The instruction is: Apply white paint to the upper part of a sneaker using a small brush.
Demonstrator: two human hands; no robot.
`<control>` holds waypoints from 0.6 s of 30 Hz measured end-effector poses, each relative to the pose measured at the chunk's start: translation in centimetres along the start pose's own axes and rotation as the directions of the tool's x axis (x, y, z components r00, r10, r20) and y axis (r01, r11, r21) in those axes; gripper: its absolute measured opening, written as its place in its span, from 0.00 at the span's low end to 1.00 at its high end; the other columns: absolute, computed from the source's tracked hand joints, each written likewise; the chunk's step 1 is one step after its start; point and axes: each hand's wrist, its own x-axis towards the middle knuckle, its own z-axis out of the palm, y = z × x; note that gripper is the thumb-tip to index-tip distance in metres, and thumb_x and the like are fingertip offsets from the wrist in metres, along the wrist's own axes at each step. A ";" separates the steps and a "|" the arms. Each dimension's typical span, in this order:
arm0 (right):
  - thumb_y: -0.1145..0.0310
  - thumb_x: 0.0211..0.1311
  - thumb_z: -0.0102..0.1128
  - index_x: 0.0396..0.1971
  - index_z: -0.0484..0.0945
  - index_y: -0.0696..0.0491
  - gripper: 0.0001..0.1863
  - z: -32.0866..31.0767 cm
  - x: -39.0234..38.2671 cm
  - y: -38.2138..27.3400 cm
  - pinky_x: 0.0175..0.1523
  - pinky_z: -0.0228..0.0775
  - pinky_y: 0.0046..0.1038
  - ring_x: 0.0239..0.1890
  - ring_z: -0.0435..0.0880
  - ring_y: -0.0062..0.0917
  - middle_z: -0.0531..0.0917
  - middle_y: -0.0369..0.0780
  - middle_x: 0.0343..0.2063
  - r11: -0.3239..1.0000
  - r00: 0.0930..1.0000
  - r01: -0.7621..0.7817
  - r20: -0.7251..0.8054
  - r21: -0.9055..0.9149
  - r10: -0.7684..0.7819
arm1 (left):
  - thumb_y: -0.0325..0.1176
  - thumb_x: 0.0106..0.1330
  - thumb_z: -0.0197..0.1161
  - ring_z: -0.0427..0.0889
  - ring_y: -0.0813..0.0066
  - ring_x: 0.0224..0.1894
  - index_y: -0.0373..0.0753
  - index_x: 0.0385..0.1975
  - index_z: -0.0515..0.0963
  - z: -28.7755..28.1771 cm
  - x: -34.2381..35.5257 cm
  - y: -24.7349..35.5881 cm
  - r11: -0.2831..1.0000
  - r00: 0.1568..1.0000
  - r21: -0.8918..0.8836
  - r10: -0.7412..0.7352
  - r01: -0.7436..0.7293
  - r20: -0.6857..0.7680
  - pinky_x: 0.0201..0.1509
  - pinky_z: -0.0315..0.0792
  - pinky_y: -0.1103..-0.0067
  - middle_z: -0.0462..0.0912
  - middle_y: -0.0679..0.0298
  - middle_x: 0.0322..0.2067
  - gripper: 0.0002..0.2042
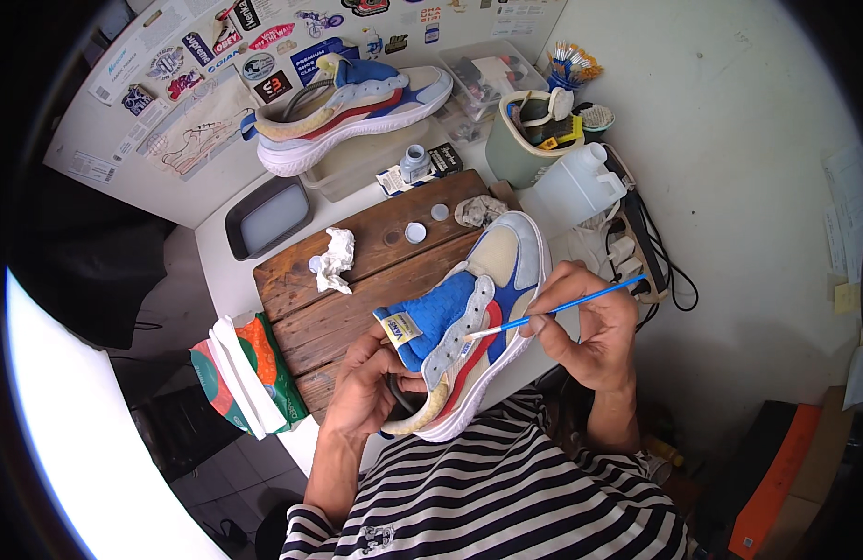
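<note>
A multicoloured sneaker (497,259) in blue, cream, grey and red, with a white sole, is tilted above the near right part of a wooden board. My left hand (363,385) grips it by the heel opening, the fingers partly inside. Pinched in my right hand (588,322) is a thin blue paintbrush (581,301). Its pale tip meets the grey eyelet panel on the shoe's side, close to the red stripe. The blue tongue, with its light label, stands out toward the left.
The wooden board (310,322) bears crumpled tissue (335,261) and small lids (415,232). Behind it are an open paint jar (415,163), the matching sneaker (357,112) on a clear bin, a black tray (268,217), a green bucket (515,154) and a white jug (573,187). A tissue pack (247,375) lies left.
</note>
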 end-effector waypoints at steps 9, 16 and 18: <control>0.80 0.55 0.66 0.31 0.80 0.58 0.05 0.0 0.0 -0.5 0.33 0.66 0.18 0.26 0.75 0.15 0.82 0.36 0.25 0.999 1.000 0.000 -0.019 -0.049 -0.001 | 0.17 0.57 0.48 0.87 0.64 0.35 0.24 0.56 0.68 0.2 -0.1 0.1 1.000 1.000 0.003 0.007 -0.007 0.007 0.40 0.88 0.72 0.83 0.50 0.40 0.23; 0.79 0.55 0.66 0.31 0.80 0.57 0.05 -0.3 -0.3 -0.6 0.32 0.65 0.19 0.26 0.74 0.15 0.81 0.35 0.24 0.998 0.996 -0.027 -0.087 -0.048 0.023 | 0.17 0.57 0.48 0.87 0.64 0.35 0.24 0.56 0.69 0.4 -0.3 0.1 1.000 1.000 0.016 0.012 -0.012 0.008 0.39 0.88 0.73 0.83 0.50 0.40 0.23; 0.79 0.55 0.66 0.31 0.80 0.57 0.05 -0.2 0.0 -0.7 0.32 0.65 0.19 0.26 0.74 0.15 0.81 0.35 0.24 0.995 0.999 0.023 -0.033 -0.092 -0.027 | 0.17 0.57 0.49 0.87 0.64 0.35 0.24 0.55 0.69 0.4 -0.2 0.1 1.000 1.000 0.008 -0.001 0.001 0.006 0.38 0.88 0.73 0.83 0.50 0.39 0.23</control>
